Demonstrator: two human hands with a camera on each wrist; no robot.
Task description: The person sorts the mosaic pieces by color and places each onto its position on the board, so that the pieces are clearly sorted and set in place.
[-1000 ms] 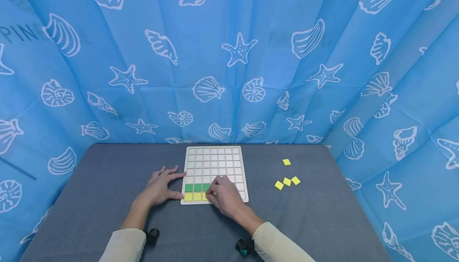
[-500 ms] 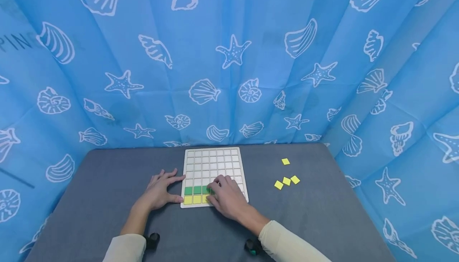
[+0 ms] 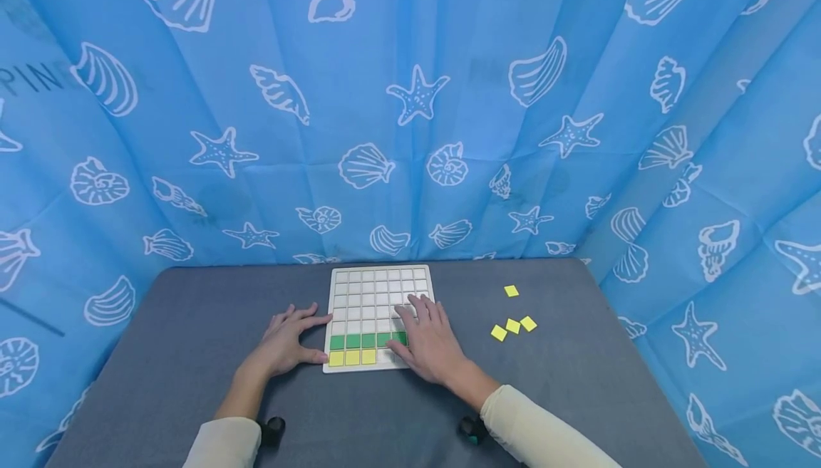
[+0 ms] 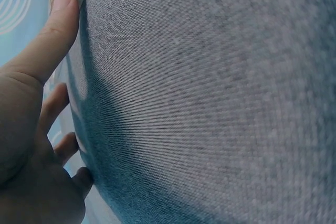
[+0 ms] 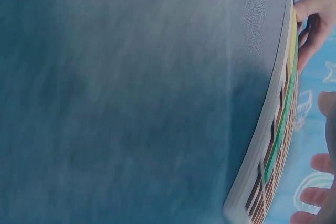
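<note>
A white gridded board (image 3: 381, 287) lies on the cloth in the head view. Three yellow square tiles (image 3: 353, 357) fill the left cells of its front row, and a row of green tiles (image 3: 353, 341) runs just behind them. My left hand (image 3: 285, 340) is spread at the board's left side, thumb and index fingertips against the rim; the left wrist view shows the thumb (image 4: 58, 22) on the corner. Over the board's right part hovers my right hand (image 3: 436, 347), fingers loosely extended and holding nothing. It hides some cells there. The right wrist view shows the board's edge (image 5: 260, 135) from the side.
Three loose yellow tiles (image 3: 512, 325) lie close together on the grey cloth right of the board, with a single yellow tile (image 3: 511, 290) farther back. A blue shell-print curtain (image 3: 410, 133) hangs behind the table and along its sides.
My right hand has let go of the third yellow tile, now lying in its front-row cell, and moved right with its fingers opened out. The left hand stays at the board's edge.
</note>
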